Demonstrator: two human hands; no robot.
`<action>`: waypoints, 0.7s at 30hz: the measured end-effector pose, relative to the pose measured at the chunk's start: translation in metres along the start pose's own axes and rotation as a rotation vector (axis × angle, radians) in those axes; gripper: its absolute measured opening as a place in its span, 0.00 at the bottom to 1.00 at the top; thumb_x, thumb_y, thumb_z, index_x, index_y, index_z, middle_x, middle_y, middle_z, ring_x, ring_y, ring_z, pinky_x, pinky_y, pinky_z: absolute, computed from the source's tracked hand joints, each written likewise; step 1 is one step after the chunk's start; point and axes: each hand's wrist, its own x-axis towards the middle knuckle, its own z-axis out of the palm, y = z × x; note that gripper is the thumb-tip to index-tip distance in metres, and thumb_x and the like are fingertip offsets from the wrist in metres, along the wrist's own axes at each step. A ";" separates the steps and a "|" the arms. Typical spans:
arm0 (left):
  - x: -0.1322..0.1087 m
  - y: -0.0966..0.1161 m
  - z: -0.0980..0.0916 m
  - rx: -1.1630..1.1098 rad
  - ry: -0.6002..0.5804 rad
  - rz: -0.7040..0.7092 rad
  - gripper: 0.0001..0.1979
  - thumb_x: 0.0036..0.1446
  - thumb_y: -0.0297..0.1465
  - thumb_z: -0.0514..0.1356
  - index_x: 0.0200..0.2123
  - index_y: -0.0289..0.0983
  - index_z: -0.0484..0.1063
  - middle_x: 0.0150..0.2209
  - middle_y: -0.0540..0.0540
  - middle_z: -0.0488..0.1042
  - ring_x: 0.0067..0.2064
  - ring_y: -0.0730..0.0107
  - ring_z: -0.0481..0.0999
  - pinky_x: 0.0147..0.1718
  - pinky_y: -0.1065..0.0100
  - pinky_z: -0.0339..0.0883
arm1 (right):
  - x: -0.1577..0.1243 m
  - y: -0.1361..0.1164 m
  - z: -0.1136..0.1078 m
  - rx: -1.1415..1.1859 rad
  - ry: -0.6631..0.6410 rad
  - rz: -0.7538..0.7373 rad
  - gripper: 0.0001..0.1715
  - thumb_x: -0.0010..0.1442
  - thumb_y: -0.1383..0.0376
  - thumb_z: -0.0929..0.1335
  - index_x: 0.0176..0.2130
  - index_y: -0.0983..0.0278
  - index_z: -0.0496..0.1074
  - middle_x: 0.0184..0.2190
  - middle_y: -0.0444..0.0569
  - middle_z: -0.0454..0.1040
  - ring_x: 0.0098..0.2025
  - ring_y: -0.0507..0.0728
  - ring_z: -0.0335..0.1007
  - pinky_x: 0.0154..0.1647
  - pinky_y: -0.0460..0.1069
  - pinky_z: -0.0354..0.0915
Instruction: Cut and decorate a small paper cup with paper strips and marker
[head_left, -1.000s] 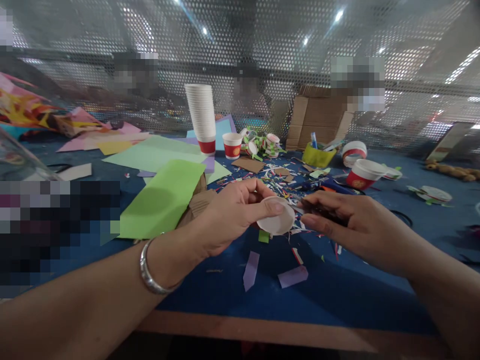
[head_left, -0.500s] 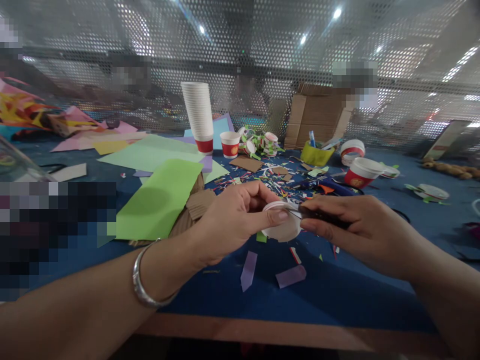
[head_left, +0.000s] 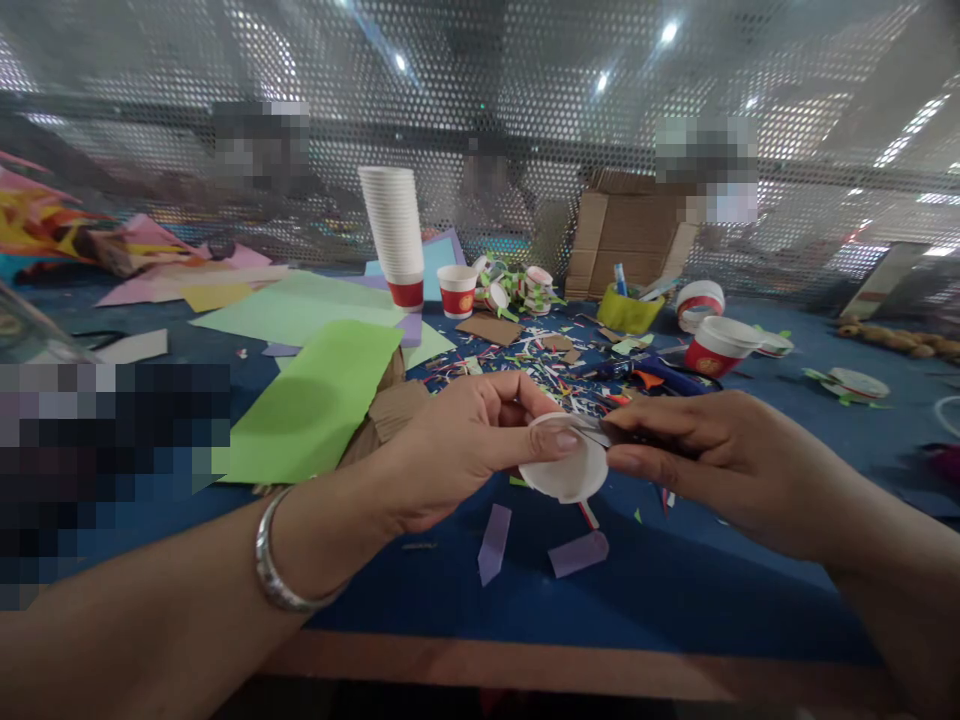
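Observation:
Between the thumb and fingers of my left hand (head_left: 487, 425) is a white, round cut-off paper cup bottom (head_left: 566, 475), tilted with its flat face toward me. My right hand (head_left: 697, 450) is closed around what looks like a pair of scissors (head_left: 596, 432); the metal blades meet the cup bottom's upper right rim near my left thumb. The handles are mostly hidden by my fingers. Below the hands lie two purple paper pieces (head_left: 495, 545) and a thin red-and-white strip (head_left: 589, 514).
Left are green paper (head_left: 315, 410) and corrugated cardboard (head_left: 397, 408). Behind stand stacked paper cups (head_left: 394, 225), one cup (head_left: 457, 292), small paper turtles (head_left: 499, 295) and a yellow container (head_left: 628, 313). Scraps (head_left: 517, 365), a blue glue gun (head_left: 675, 375) and another cup (head_left: 720, 348) lie beyond my hands.
The cup bottom has tilted so that more of its flat face shows. The blades have shifted slightly along its rim, with both hands staying close together.

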 end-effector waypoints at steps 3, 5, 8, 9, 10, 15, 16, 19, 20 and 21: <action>-0.001 0.000 0.000 0.016 -0.008 0.010 0.17 0.49 0.33 0.76 0.32 0.34 0.71 0.28 0.50 0.80 0.30 0.77 0.77 0.30 0.75 0.66 | 0.000 -0.001 -0.001 0.000 -0.019 -0.008 0.13 0.68 0.56 0.70 0.40 0.61 0.79 0.27 0.41 0.75 0.26 0.49 0.66 0.28 0.44 0.62; -0.001 -0.001 -0.001 0.016 -0.012 0.008 0.17 0.49 0.32 0.76 0.31 0.34 0.71 0.28 0.50 0.80 0.30 0.76 0.77 0.30 0.75 0.66 | -0.001 -0.002 -0.001 -0.008 -0.018 -0.015 0.12 0.69 0.57 0.69 0.39 0.61 0.79 0.27 0.40 0.75 0.26 0.48 0.65 0.28 0.43 0.61; -0.001 0.000 -0.002 0.014 -0.012 -0.015 0.17 0.49 0.33 0.76 0.31 0.33 0.71 0.27 0.50 0.79 0.29 0.77 0.76 0.29 0.75 0.65 | -0.001 -0.001 -0.001 -0.011 -0.033 -0.028 0.12 0.70 0.58 0.69 0.38 0.61 0.78 0.26 0.39 0.74 0.26 0.48 0.65 0.28 0.43 0.61; -0.001 0.000 -0.002 0.015 -0.010 -0.025 0.18 0.48 0.33 0.77 0.31 0.33 0.71 0.27 0.50 0.79 0.28 0.78 0.75 0.28 0.76 0.64 | -0.001 -0.001 -0.002 -0.013 -0.040 -0.032 0.11 0.70 0.58 0.69 0.38 0.61 0.78 0.25 0.39 0.74 0.26 0.48 0.65 0.28 0.43 0.61; -0.001 0.001 -0.002 0.018 -0.007 -0.035 0.19 0.47 0.34 0.77 0.31 0.33 0.72 0.27 0.50 0.79 0.28 0.78 0.75 0.28 0.76 0.64 | -0.001 -0.001 -0.002 -0.016 -0.045 -0.037 0.11 0.70 0.58 0.69 0.38 0.61 0.78 0.26 0.39 0.74 0.26 0.48 0.65 0.29 0.43 0.61; -0.002 0.002 0.000 0.033 -0.018 -0.049 0.20 0.45 0.37 0.78 0.30 0.33 0.71 0.28 0.48 0.80 0.29 0.77 0.76 0.29 0.75 0.66 | 0.003 0.001 -0.001 -0.070 -0.038 -0.049 0.14 0.71 0.57 0.67 0.37 0.61 0.78 0.27 0.41 0.75 0.28 0.49 0.67 0.30 0.44 0.61; -0.002 0.002 0.000 0.033 -0.014 -0.049 0.21 0.45 0.37 0.78 0.30 0.33 0.71 0.27 0.48 0.79 0.28 0.77 0.75 0.29 0.75 0.66 | 0.003 0.001 0.000 -0.081 -0.033 -0.049 0.15 0.71 0.57 0.66 0.37 0.61 0.78 0.27 0.41 0.76 0.29 0.50 0.68 0.30 0.45 0.61; 0.000 0.001 0.000 0.018 0.045 -0.058 0.22 0.43 0.38 0.78 0.31 0.34 0.71 0.26 0.50 0.78 0.27 0.77 0.74 0.27 0.75 0.65 | 0.005 0.003 0.002 -0.109 0.000 -0.023 0.21 0.72 0.53 0.65 0.33 0.63 0.75 0.30 0.45 0.78 0.31 0.52 0.70 0.31 0.46 0.62; 0.001 0.001 0.000 0.007 0.072 -0.061 0.22 0.43 0.38 0.78 0.31 0.34 0.71 0.25 0.50 0.77 0.26 0.78 0.73 0.27 0.75 0.64 | 0.005 0.004 0.003 -0.112 0.014 -0.009 0.22 0.71 0.52 0.64 0.32 0.63 0.74 0.30 0.46 0.78 0.31 0.53 0.70 0.30 0.47 0.62; 0.001 0.000 0.000 0.001 0.095 -0.061 0.22 0.42 0.38 0.78 0.31 0.34 0.71 0.26 0.50 0.77 0.26 0.77 0.73 0.26 0.75 0.64 | 0.005 0.004 0.004 -0.111 0.026 0.006 0.23 0.71 0.51 0.64 0.32 0.63 0.73 0.31 0.46 0.78 0.31 0.53 0.70 0.30 0.47 0.62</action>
